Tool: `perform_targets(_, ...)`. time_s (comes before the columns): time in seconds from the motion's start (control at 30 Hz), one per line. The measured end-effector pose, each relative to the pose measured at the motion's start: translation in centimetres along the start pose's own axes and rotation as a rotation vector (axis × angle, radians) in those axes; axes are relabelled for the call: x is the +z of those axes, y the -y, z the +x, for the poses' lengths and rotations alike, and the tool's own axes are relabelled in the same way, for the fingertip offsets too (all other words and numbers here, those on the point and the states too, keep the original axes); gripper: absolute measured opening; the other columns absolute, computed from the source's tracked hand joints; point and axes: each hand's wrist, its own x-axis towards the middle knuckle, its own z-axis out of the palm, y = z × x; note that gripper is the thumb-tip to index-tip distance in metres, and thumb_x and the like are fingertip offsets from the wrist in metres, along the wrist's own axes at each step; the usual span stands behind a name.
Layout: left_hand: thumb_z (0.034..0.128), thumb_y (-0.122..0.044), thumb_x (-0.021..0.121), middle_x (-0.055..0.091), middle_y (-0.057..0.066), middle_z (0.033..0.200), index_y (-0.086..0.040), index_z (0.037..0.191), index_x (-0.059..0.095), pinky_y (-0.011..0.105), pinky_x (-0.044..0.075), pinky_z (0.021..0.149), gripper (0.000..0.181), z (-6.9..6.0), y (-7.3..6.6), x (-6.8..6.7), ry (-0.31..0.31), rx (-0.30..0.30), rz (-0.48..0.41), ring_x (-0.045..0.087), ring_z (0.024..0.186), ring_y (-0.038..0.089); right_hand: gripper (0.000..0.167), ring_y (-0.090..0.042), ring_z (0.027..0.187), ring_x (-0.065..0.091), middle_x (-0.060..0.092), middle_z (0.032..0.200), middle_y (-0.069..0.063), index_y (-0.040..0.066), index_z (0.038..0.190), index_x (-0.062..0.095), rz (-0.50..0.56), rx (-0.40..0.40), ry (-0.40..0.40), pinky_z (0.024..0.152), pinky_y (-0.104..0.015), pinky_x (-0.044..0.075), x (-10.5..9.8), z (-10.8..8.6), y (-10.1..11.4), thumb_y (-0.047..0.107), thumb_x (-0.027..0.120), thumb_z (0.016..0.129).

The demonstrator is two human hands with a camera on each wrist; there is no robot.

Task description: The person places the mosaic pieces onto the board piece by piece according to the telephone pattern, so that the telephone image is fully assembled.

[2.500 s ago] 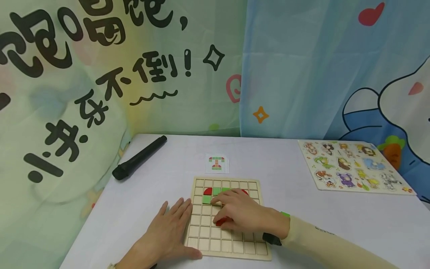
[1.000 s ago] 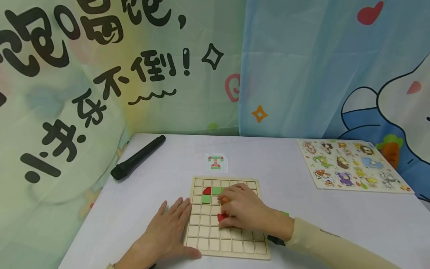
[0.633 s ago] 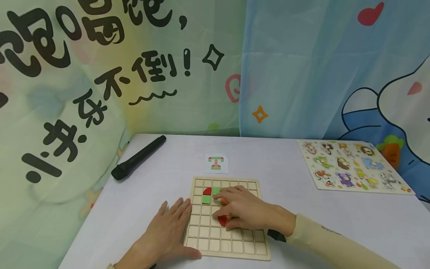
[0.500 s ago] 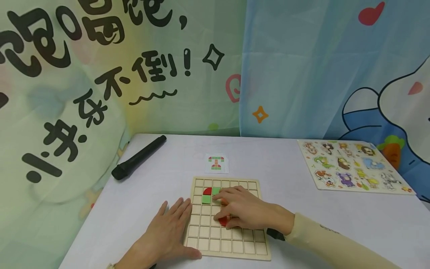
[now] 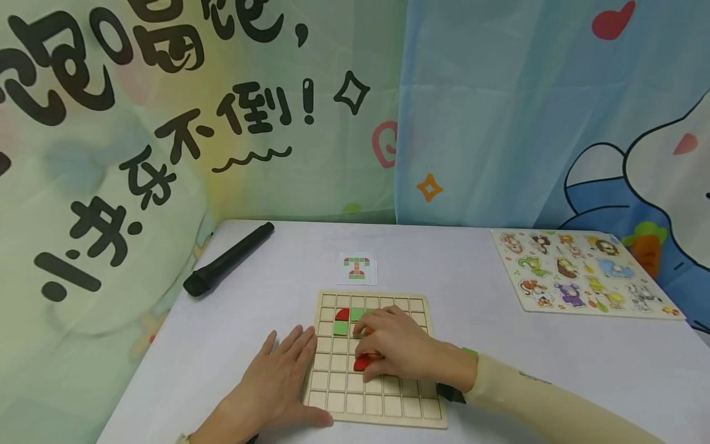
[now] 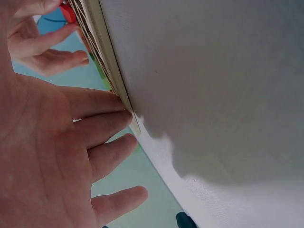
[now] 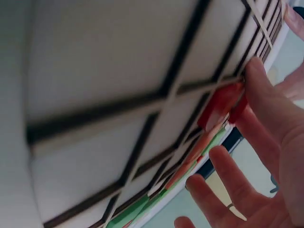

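A wooden grid board [image 5: 391,407] lies on the white table. My right hand [image 5: 403,344] is over its middle, pinching a red rounded piece [image 5: 363,362] between thumb and index finger. In the right wrist view, a second red piece [image 7: 219,104] shows beside the pinched one, with orange and green pieces beyond. Towards the board's upper left are a red quarter-round [image 5: 342,314] and green squares [image 5: 341,328]; my right hand hides part of that pattern. My left hand [image 5: 274,385] lies flat with straight fingers, fingertips against the board's left edge and thumb near its lower corner.
Behind the board lies a small pattern card [image 5: 357,280] with a red, green and orange figure. A black microphone [image 5: 229,260] is at the back left. At the back right lies a board of animal pictures [image 5: 588,275]. Printed curtains [image 5: 310,191] hang behind the table.
My right hand shifted slightly right, then back left over the same cells. The red piece turned between its fingers, its flat and curved sides changing direction. My left hand stayed put.
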Motion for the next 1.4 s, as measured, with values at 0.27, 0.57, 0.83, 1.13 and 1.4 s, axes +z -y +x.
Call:
perform_targets(0.27, 0.0665, -0.093, 0.062, 0.034, 0.009, 0.168, -0.007, 0.158, 0.037, 0.064, 0.028, 0.122, 0.128, 0.1, 0.0, 0.0, -0.002, -0.001, 0.006, 0.033, 0.156, 0.03, 0.033, -0.015, 0.118, 0.061, 0.069, 0.119, 0.008, 0.033, 0.101, 0.081, 0.017, 0.026, -0.032, 0.098, -0.039, 0.044, 0.0, 0.4, 0.5, 0.056, 0.081, 0.076)
perform_targets(0.57, 0.0664, -0.092, 0.063, 0.034, 0.009, 0.168, -0.007, 0.159, 0.037, 0.064, 0.028, 0.123, 0.128, 0.1, 0.0, 0.0, 0.006, -0.003, -0.006, 0.033, 0.156, 0.031, 0.03, -0.015, 0.117, 0.061, 0.069, 0.119, 0.008, 0.035, 0.1, 0.081, 0.012, 0.022, -0.021, 0.097, -0.039, 0.045, 0.1, 0.2, 0.6, 0.055, 0.081, 0.078)
perform_targets(0.83, 0.0669, -0.091, 0.064, 0.034, 0.01, 0.168, -0.006, 0.159, 0.036, 0.064, 0.027, 0.123, 0.128, 0.0, 0.0, -0.1, 0.0, -0.001, -0.034, 0.033, 0.156, 0.031, 0.024, -0.015, 0.115, 0.061, 0.069, 0.12, 0.007, 0.035, 0.102, 0.082, -0.004, 0.014, -0.037, 0.096, -0.039, 0.046, 0.0, 0.0, 0.7, 0.05, 0.079, 0.084)
perform_targets(1.13, 0.0668, -0.09, 0.065, 0.035, 0.01, 0.167, -0.005, 0.158, 0.037, 0.064, 0.028, 0.122, 0.128, -0.1, 0.0, 0.0, -0.018, 0.004, -0.031, 0.034, 0.155, 0.032, 0.023, -0.017, 0.121, 0.062, 0.069, 0.123, 0.005, 0.034, 0.103, 0.08, 0.023, 0.064, -0.051, 0.1, -0.045, 0.047, -0.5, -1.0, -0.1, 0.049, 0.078, 0.086)
perform_targets(1.4, 0.065, -0.091, 0.066, 0.035, 0.011, 0.167, -0.005, 0.158, 0.037, 0.065, 0.028, 0.122, 0.13, -0.1, 0.0, 0.0, -0.023, 0.003, -0.02, 0.033, 0.155, 0.032, 0.019, -0.022, 0.119, 0.063, 0.07, 0.123, 0.002, 0.031, 0.105, 0.08, 0.025, 0.158, -0.103, 0.097, -0.053, 0.049, -1.4, -4.6, -2.4, 0.04, 0.08, 0.087)
